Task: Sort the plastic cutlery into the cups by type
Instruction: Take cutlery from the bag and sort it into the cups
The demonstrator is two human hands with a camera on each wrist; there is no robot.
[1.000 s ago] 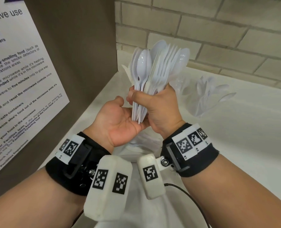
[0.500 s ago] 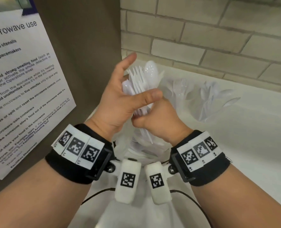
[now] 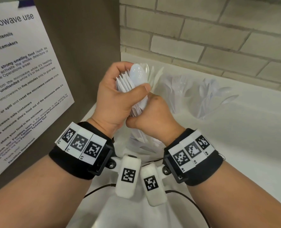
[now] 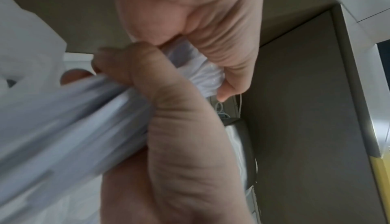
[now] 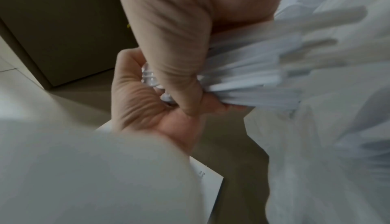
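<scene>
White plastic cutlery bundle (image 3: pixel 137 83) gripped by both hands; notice (image 3: pixel 21 76) reads "microwave use".

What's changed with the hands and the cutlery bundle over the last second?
The left hand, open beside the cutlery bundle a second ago, has closed round its upper ends, thumb across the front. The right hand has slid down and now grips only the handles. The bundle sits lower and further left. The fork cup and spoon cup on the counter are unchanged.
</scene>
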